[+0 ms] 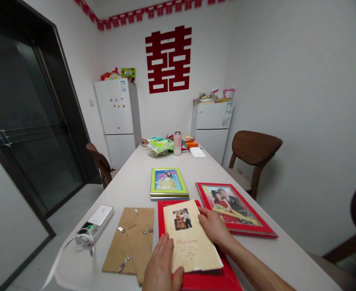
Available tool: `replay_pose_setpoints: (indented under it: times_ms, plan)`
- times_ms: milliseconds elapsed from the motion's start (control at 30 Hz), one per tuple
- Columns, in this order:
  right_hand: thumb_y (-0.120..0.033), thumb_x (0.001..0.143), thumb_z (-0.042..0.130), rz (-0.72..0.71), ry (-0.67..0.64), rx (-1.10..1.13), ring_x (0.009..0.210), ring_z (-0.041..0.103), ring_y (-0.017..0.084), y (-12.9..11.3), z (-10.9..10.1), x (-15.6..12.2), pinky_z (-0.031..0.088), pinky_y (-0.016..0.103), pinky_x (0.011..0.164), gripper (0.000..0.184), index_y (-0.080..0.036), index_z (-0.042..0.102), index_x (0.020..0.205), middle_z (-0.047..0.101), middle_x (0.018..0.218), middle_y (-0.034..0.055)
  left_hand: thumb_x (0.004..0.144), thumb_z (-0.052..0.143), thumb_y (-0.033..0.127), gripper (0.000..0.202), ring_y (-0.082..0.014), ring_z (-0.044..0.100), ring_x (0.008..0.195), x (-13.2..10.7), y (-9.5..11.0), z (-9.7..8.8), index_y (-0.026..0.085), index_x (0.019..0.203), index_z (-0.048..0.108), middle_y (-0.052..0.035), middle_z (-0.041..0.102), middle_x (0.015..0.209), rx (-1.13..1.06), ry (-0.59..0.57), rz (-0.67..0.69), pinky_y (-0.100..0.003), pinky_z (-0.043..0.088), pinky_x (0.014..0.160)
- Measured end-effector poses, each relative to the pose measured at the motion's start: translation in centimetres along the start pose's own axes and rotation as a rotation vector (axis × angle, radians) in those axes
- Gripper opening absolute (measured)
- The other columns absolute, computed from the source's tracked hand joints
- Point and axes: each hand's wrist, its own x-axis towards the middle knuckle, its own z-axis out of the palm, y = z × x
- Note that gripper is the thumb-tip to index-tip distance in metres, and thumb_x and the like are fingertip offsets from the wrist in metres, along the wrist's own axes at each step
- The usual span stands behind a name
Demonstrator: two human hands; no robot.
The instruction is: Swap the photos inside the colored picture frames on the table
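Note:
A cream paper insert [193, 242] with a small printed photo and lettering lies over a red picture frame [206, 282], covering most of it. My left hand [162, 262] holds the insert's lower left edge, its thumb at the bottom edge. On the opposite side, my right hand [215, 227] grips the insert's upper right edge, fingertips near the corner. Just left of the red frame is a brown backing board [114, 246] with metal clips and a stand leg. To the right lies a second red frame [235, 208] with a couple's photo in it.
Beyond the hands lies a green frame [168, 184] with a photo. A white power bank [100, 218] with a cable sits at the table's left edge. Farther back stand a pink bottle [177, 143] and a green bag [161, 147]. Chairs [255, 149] flank the table [129, 182].

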Motion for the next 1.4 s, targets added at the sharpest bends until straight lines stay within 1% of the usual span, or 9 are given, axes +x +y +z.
replay_pose_setpoints:
  times_ms: [133,267,467,800,900,1000,1167,1300,1400]
  plan:
    - [-0.017,0.071,0.034,-0.169,0.025,-0.420,0.078,0.057,0.018,-0.7,-0.3,-0.3,0.040,0.024,0.065,0.033,-0.014,0.059,0.092,0.065,0.084,0.0070,0.065,0.050,0.020,0.052,-0.0272,0.032,0.118,0.3,0.2,0.0,0.009,0.116,0.047,-0.0143,0.040,0.125,-0.009,-0.038,-0.020,-0.041,0.031,0.097]
    - [-0.023,0.076,0.034,-0.185,0.133,-0.843,0.080,0.053,0.020,-0.9,0.3,-1.2,0.035,0.027,0.067,0.027,-0.013,0.057,0.086,0.059,0.084,0.0103,0.065,0.051,0.020,0.051,-0.0274,0.032,0.118,0.3,0.4,-0.1,0.011,0.115,0.047,-0.0134,0.040,0.126,-0.020,-0.037,-0.041,-0.041,0.030,0.097]
    - [-0.028,0.078,0.034,-0.265,0.244,-1.080,0.086,0.046,0.024,-0.2,1.2,-2.0,0.029,0.033,0.071,0.027,-0.015,0.056,0.085,0.052,0.087,0.0110,0.066,0.050,0.020,0.051,-0.0285,0.032,0.118,0.1,0.7,-0.4,0.009,0.116,0.046,-0.0153,0.039,0.126,0.001,-0.045,-0.022,-0.043,0.030,0.097]
    - [-0.024,0.077,0.036,-0.282,0.259,-1.133,0.097,0.041,0.028,0.6,1.8,-2.2,0.027,0.038,0.076,0.035,-0.015,0.047,0.110,0.045,0.111,0.0133,0.064,0.050,0.020,0.053,-0.0261,0.031,0.119,0.2,1.4,-0.7,0.011,0.116,0.046,-0.0130,0.039,0.126,-0.024,-0.052,-0.054,-0.040,0.028,0.098]
    - [-0.026,0.077,0.037,-0.280,0.260,-1.095,0.099,0.040,0.028,0.3,1.7,-2.3,0.028,0.039,0.078,0.037,-0.016,0.047,0.111,0.046,0.112,0.0132,0.065,0.049,0.022,0.056,-0.0243,0.031,0.119,-0.4,1.0,-2.2,0.009,0.119,0.042,-0.0140,0.034,0.129,0.003,-0.053,-0.037,-0.038,0.028,0.098]
    - [-0.032,0.079,0.037,-0.356,0.203,-0.974,0.103,0.039,0.026,-1.1,2.2,-3.3,0.027,0.036,0.081,0.036,-0.019,0.048,0.111,0.045,0.115,0.0114,0.064,0.049,0.023,0.062,-0.0239,0.024,0.123,-1.6,-1.0,-5.0,0.010,0.123,0.035,-0.0135,0.028,0.133,0.141,-0.074,-0.073,-0.040,0.024,0.100]
    - [-0.035,0.077,0.040,-0.533,-0.117,-0.760,0.095,0.043,0.022,-4.6,7.2,-6.5,0.026,0.036,0.084,0.033,-0.021,0.052,0.105,0.054,0.099,0.0077,0.063,0.050,0.022,0.061,-0.0283,0.025,0.121,-3.9,-5.7,-9.0,0.005,0.120,0.039,-0.0190,0.028,0.131,0.389,-0.081,-0.336,-0.041,0.025,0.098]
    - [-0.046,0.059,0.057,-0.547,-0.256,-0.758,0.094,0.042,0.028,-5.6,12.4,-7.6,0.027,0.043,0.084,0.053,-0.017,0.052,0.103,0.053,0.099,0.0111,0.067,0.048,0.026,0.056,-0.0262,0.028,0.120,-4.8,-7.3,-9.1,0.004,0.118,0.042,-0.0194,0.033,0.129,0.432,-0.059,-0.329,-0.038,0.027,0.098]
    - [-0.033,0.054,0.060,-0.494,-0.249,-0.718,0.094,0.042,0.027,-5.2,14.1,-7.0,0.031,0.041,0.082,0.057,-0.017,0.048,0.108,0.049,0.102,0.0118,0.069,0.047,0.026,0.053,-0.0248,0.032,0.119,-5.2,-7.7,-8.5,0.006,0.117,0.043,-0.0182,0.037,0.128,0.416,0.012,-0.284,-0.036,0.029,0.097]
